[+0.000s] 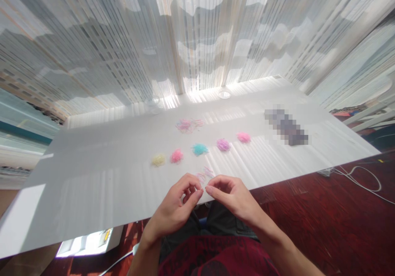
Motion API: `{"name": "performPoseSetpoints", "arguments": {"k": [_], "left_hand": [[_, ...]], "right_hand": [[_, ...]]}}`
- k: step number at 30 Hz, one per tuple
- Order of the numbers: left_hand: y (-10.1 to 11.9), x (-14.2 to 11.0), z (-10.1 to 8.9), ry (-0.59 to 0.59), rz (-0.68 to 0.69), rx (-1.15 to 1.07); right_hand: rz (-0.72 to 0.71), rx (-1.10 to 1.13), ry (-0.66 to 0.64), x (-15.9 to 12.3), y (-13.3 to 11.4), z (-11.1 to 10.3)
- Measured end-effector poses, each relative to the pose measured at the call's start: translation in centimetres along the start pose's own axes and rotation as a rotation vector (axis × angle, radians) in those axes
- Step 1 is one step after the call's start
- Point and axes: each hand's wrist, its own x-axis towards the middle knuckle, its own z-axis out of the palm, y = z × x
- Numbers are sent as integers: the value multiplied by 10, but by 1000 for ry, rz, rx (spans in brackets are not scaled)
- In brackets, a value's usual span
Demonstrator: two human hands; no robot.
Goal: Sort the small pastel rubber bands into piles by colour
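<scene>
My left hand and my right hand meet at the table's front edge, fingertips almost touching. Thumb and fingers of each are pinched together; anything between them is too small to make out. Just beyond the fingertips lies a small loose scatter of thin pastel strands, partly hidden by the hands. Farther off, a slanting row of small heaps runs left to right: a yellow heap, a coral-pink heap, a turquoise heap, a purple heap and a pink heap. Behind them spreads a mixed-colour pile.
The white table reaches back to a sheer curtain. A pixelated dark object lies at the right. Clear round items, one being a disc, stand along the back edge. White cables lie on the red-brown floor.
</scene>
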Motion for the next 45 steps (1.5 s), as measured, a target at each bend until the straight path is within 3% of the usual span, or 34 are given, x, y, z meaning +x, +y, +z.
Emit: {"name": "performPoseSetpoints", "arguments": {"k": [10,14,17,21,24,27,33,39,45], "left_hand": [[-1,0,2,-50,-36,-35],[-4,-1,-4,8,-30,21],[-9,-4,-24,159,-20,150],[-18,-5,-67,445,-78,471],[-25,-3,-95,518,-124,699],[-28,2,-107,521,-149,920],[-24,9,-106,394,-203,1262],[-20,7,-106,414,-126,1410],[-21,9,-110,425,-99,1413]], "right_hand": [[-84,-282,193,-4,-6,6],[-82,-258,146,-4,-7,8],[-104,-244,109,-3,-8,6],[-139,-292,147,0,-5,-2],[-128,-298,215,5,0,-9],[-120,-298,262,9,6,-15],[-114,-321,256,12,9,-23],[-128,-332,228,13,10,-26],[-135,-338,214,13,10,-27]]}}
